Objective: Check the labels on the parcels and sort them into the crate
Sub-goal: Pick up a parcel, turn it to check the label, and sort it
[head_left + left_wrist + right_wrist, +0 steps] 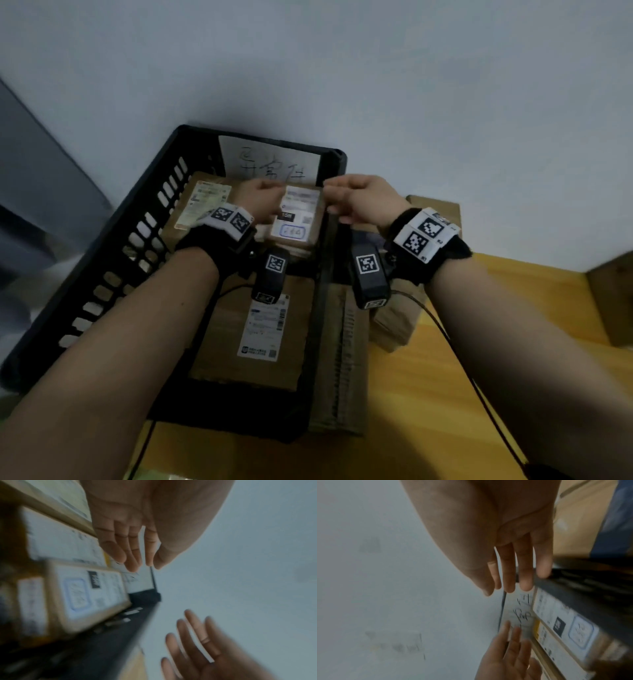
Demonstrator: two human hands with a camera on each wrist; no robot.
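A black slotted crate (113, 246) stands on the table and holds several brown parcels. A small parcel (298, 219) (89, 596) (565, 626) with a white label and a blue stamp lies on top at the crate's far right. My left hand (263, 195) (137, 555) hovers at its left edge and my right hand (356, 195) (513, 574) at its right edge, over the crate rim. In the wrist views both hands have straight, relaxed fingers and hold nothing. A larger labelled parcel (253, 335) lies in the crate's near part, another (202, 205) at the back left.
A handwritten paper sign (270, 161) leans on the crate's back wall. Outside the crate, flat cardboard (342, 359) lies against its right side, with more boxes (435, 209) behind and one (613, 301) at the far right of the wooden table (445, 394). A pale wall rises behind.
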